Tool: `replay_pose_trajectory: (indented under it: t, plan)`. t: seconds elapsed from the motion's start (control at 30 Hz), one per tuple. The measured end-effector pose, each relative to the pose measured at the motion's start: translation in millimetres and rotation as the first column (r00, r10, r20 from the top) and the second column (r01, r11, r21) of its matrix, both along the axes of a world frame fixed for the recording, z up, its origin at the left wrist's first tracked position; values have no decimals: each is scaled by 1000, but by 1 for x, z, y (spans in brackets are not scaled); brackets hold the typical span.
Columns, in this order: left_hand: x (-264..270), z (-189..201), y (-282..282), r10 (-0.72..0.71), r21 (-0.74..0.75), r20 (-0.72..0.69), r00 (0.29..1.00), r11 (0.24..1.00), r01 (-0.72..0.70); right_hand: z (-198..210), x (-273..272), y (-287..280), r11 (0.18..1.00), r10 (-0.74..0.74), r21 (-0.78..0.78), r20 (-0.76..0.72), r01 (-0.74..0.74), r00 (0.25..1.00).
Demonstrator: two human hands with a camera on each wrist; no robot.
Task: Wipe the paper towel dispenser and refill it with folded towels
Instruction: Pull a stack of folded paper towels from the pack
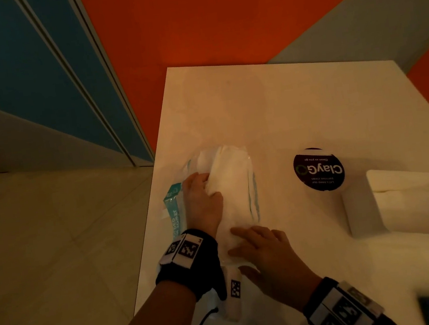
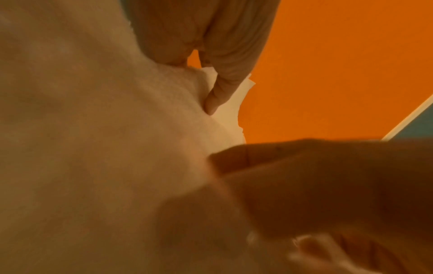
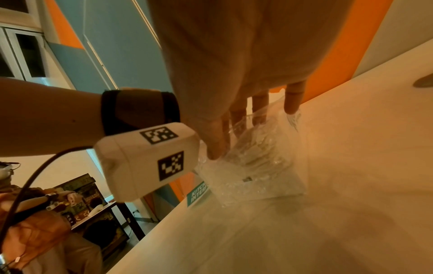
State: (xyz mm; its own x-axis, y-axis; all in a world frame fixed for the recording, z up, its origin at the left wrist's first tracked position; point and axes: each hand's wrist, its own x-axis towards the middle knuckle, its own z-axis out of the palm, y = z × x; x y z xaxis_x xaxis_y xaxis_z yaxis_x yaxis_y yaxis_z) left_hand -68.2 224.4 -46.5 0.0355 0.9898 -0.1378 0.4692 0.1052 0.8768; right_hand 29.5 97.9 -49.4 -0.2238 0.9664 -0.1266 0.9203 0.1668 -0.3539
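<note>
On the white counter (image 1: 268,107), our left hand (image 1: 203,201) curls its grip round folded towels (image 1: 234,187) in a clear, teal-printed wrapper (image 1: 174,207). Our right hand (image 1: 271,258) lies flat-fingered on the pack's near end. Rightward sit a round "ClayGo" sticker (image 1: 318,169) and the dispenser (image 1: 415,199).

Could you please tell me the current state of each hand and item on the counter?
left hand: grips the towels, fingers curled into the stack.
right hand: fingers straight, pressing the near end of the pack.
folded towels: lying on the counter, partly out of the wrapper.
plastic wrapper: torn open, pushed back beside the towels.
dispenser: lying on the counter, open.
round sticker: flat, reads upside down.
</note>
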Motion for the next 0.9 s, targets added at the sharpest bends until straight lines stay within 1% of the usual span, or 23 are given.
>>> replay_pose_trajectory:
  t: [0.07,0.13,0.2,0.27,0.3,0.33,0.4,0.43,0.47,0.5,0.57,0.63,0.7,0.77,0.8,0.83,0.9]
  plan:
    - [0,2,2,22,-50,57,998,999,-19,0,-1,-1,999,-11,-33,-35,10,999]
    - [0,5,4,57,-131,164,985,991,-36,1,-1,-1,999,-23,-31,-58,21,998]
    - [-1,7,6,83,-210,232,969,977,-33,3,-2,-1,1000,-23,-10,-37,22,999]
    - [-3,7,8,39,-231,218,975,973,13,4,-3,0,999,-45,-22,19,45,999]
    - [-4,8,9,-9,-217,181,983,975,49,5,-3,0,998,-54,-26,46,55,998]
    - [-6,9,9,-49,-205,142,989,976,78,6,-4,1,997,-57,-55,39,59,998]
    - [-9,8,10,-87,-195,139,987,974,113,8,-5,3,989,-70,-135,-45,63,997]
    - [-11,7,11,-92,-193,164,982,973,123,10,-4,3,980,-114,-178,-112,93,987]
    - [-14,7,12,-87,-197,195,977,972,126,13,-2,4,967,-186,-214,-211,140,960]
    - [-16,7,12,-77,-209,241,967,969,130,18,-1,5,955,-255,-231,-321,186,912]
    - [-22,9,12,-40,-244,377,925,960,141,27,2,11,923,-385,-191,-503,334,774]
    - [-26,11,11,-8,-257,502,865,953,158,34,9,19,857,-472,-148,-614,494,633]
    - [-29,10,11,-6,-249,572,820,952,181,41,17,33,779,-552,-191,-661,597,508]
    - [-31,8,11,-2,-244,609,793,951,190,44,24,52,723,-615,-295,-688,625,387]
    - [-31,7,11,5,-248,625,780,949,193,45,25,62,702,-639,-360,-699,615,321]
    - [-32,7,11,7,-253,638,770,947,201,45,25,71,688,-655,-423,-711,589,254]
    - [-33,8,9,2,-256,658,753,941,221,44,22,83,676,-654,-534,-752,508,80]
